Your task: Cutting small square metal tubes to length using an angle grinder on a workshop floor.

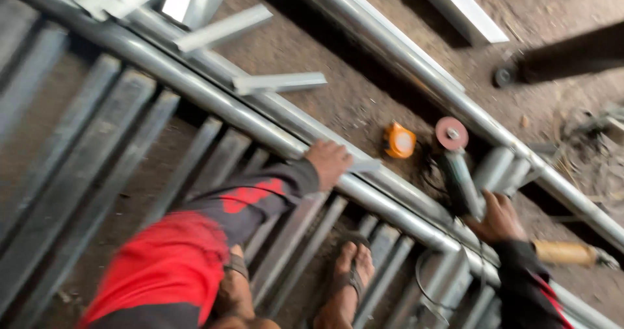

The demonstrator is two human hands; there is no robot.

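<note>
- A person crouches over a steel gate frame laid flat on a dirt floor, seen from the camera on their own head; the whole view is motion-blurred
- The left hand (329, 163), in a dark sleeve with a red patch, rests on the frame's long round steel tube (214, 105), fingers curled together over a short flat metal strip (364, 165) lying against that tube
- The right hand (499, 217) is clamped around the body of an angle grinder (460, 181), fingers wrapped tight on the grey-green casing
- The grinder points away from the person, its reddish grinding disc (451, 132) tilted up near a second round tube (416, 65) that runs parallel to the first
- An orange tape measure (399, 140) sits on the dirt between the two tubes, just beside the disc
- Flat steel bars (97, 173) run crosswise under the near tube like rungs; a sandalled foot (351, 274) stands among them, beside a bare knee and red shorts (162, 264)
- A tool with a wooden handle (564, 252) lies just beside the right wrist
- Loose offcuts of pale metal section (279, 82) lie scattered near the top of the frame, touching or crossing the tubes
</note>
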